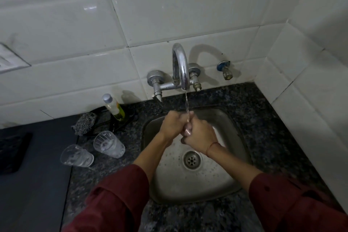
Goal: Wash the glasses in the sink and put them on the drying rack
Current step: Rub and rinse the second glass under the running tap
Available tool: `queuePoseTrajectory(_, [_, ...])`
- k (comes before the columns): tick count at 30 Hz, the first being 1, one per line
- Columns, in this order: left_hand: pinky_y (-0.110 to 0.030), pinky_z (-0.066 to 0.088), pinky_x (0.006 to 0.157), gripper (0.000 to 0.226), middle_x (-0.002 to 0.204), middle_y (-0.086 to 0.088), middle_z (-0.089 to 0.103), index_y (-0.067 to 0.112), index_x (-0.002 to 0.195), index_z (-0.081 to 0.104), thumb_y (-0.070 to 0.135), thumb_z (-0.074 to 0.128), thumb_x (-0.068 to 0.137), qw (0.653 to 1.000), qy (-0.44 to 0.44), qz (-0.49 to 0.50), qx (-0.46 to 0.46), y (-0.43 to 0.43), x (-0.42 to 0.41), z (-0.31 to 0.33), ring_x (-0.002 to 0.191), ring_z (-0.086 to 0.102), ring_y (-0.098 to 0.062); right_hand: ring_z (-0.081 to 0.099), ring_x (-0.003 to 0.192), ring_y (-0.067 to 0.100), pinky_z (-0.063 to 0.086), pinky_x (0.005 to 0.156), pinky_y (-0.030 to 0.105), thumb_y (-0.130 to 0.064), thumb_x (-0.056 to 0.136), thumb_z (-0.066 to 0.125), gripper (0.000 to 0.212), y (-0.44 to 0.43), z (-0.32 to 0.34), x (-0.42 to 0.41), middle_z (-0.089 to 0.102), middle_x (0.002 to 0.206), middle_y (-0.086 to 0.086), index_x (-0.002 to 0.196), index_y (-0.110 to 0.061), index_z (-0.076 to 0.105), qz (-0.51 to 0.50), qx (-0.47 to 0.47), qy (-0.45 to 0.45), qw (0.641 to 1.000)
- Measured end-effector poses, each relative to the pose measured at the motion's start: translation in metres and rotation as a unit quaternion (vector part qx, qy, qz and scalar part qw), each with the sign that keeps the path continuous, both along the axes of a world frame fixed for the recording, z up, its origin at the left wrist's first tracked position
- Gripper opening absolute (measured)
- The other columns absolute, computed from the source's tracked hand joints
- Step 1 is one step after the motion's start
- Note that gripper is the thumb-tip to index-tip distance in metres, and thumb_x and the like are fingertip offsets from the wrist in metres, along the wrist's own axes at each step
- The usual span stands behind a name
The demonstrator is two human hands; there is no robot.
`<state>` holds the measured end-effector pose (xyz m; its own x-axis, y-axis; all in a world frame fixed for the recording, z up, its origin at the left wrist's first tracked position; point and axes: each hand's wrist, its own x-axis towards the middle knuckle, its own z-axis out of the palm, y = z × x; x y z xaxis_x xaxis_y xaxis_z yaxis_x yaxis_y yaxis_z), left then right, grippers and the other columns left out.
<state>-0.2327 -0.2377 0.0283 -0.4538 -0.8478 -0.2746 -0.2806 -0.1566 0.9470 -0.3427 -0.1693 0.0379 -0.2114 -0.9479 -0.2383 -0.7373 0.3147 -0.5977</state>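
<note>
Two clear, wet glasses stand on the dark granite counter left of the sink: one (109, 144) nearer the basin, the other (77, 156) further left. Both my hands meet over the steel sink (231, 118), under a thin stream of water (186, 101) from the chrome tap (180, 66). My left hand (172, 124) has its fingers curled against my right hand (199, 136), which curls around them. No glass shows in either hand. The basin holds only the drain (192, 160).
A small bottle of yellow-green liquid (114, 106) stands behind the glasses, beside a grey steel scrubber (84, 123). A dark flat object (13, 152) lies at the far left. White tiled walls close in behind and on the right.
</note>
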Motion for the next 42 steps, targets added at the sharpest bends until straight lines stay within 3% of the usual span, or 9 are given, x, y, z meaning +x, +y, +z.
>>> queuePoseTrajectory(5, [-0.024,0.045,0.052,0.051,0.056,-0.015,0.06,-0.001,0.062,0.063,0.022,0.054,0.106,0.99,0.127,0.068,-0.001,0.009,0.007,0.003,0.049,0.054,-0.021,0.061,0.059,0.016,0.05,0.059,0.03,-0.006,0.074,0.073,0.011,-0.01,0.018,-0.024,0.065,0.082,0.014,0.084,-0.009,0.068,-0.031,0.181,-0.448,0.875])
queuePoseTrajectory(11, [-0.025,0.051,0.051,0.049,0.049,-0.006,0.062,0.006,0.053,0.06,0.009,0.058,0.102,0.995,0.057,0.075,0.023,0.003,-0.002,0.007,0.043,0.057,-0.011,0.068,0.085,0.032,0.04,0.063,0.031,-0.021,0.078,0.072,0.037,-0.005,0.005,0.006,0.07,0.094,0.01,0.11,-0.011,0.055,0.033,-0.049,0.169,0.984])
queuePoseTrajectory(14, [-0.021,0.047,0.048,0.046,0.053,-0.011,0.062,-0.001,0.059,0.064,0.011,0.057,0.103,0.992,0.091,0.089,0.01,0.001,0.002,0.008,0.044,0.056,-0.013,0.067,0.074,0.026,0.051,0.062,0.038,-0.019,0.067,0.08,0.034,-0.016,0.014,-0.004,0.07,0.087,0.008,0.095,-0.014,0.063,-0.008,0.027,-0.073,0.997])
queuePoseTrajectory(17, [-0.023,0.044,0.049,0.048,0.052,-0.011,0.06,-0.008,0.063,0.063,0.016,0.055,0.105,0.987,0.139,0.083,-0.003,0.004,0.009,0.009,0.045,0.053,-0.016,0.061,0.061,0.016,0.053,0.055,0.03,-0.011,0.079,0.073,0.01,-0.023,0.029,-0.027,0.068,0.085,0.012,0.089,-0.01,0.069,-0.003,0.201,-0.452,0.869])
queuePoseTrajectory(19, [-0.023,0.045,0.052,0.047,0.051,-0.01,0.061,-0.004,0.06,0.063,0.013,0.057,0.103,0.989,0.126,0.08,-0.013,0.004,0.009,0.009,0.046,0.055,-0.016,0.06,0.06,0.017,0.051,0.056,0.03,-0.009,0.079,0.071,0.01,-0.022,0.03,-0.027,0.065,0.081,0.012,0.087,-0.012,0.066,0.013,0.189,-0.412,0.891])
queuePoseTrajectory(23, [-0.025,0.048,0.054,0.045,0.056,-0.018,0.062,-0.018,0.064,0.058,0.01,0.061,0.1,0.991,0.086,0.103,-0.017,0.0,0.0,0.009,0.049,0.056,-0.02,0.069,0.085,0.028,0.054,0.07,0.037,-0.021,0.076,0.075,0.046,-0.016,0.012,0.0,0.07,0.096,0.008,0.117,-0.016,0.055,0.057,-0.06,0.148,0.985])
queuePoseTrajectory(30, [-0.041,0.051,0.064,0.032,0.071,-0.01,0.063,0.007,0.07,0.064,0.025,0.071,0.095,0.98,0.005,0.021,-0.196,0.014,0.006,0.0,0.067,0.059,-0.023,0.067,0.074,0.018,0.053,0.057,0.027,0.011,0.073,0.07,0.03,-0.01,0.017,-0.015,0.07,0.077,0.008,0.099,-0.004,0.069,-0.014,0.08,-0.379,0.922])
queuePoseTrajectory(35, [-0.02,0.05,0.101,0.075,0.126,0.005,0.058,0.018,0.14,0.051,0.041,0.086,0.078,0.987,0.004,0.087,-0.137,0.035,0.004,-0.006,0.116,0.057,-0.002,0.067,0.084,0.01,0.054,0.069,0.019,0.012,0.083,0.065,0.028,0.001,-0.008,-0.003,0.068,0.096,0.011,0.105,-0.004,0.059,-0.056,-0.103,-0.374,0.92])
queuePoseTrajectory(42, [-0.036,0.058,0.092,0.053,0.105,0.007,0.073,0.016,0.118,0.062,0.021,0.092,0.075,0.986,0.063,0.034,-0.154,0.034,0.009,-0.003,0.102,0.071,-0.012,0.066,0.102,0.001,0.055,0.088,0.025,-0.011,0.074,0.081,0.048,0.011,-0.019,-0.008,0.069,0.104,-0.007,0.116,-0.015,0.059,-0.03,-0.132,-0.321,0.937])
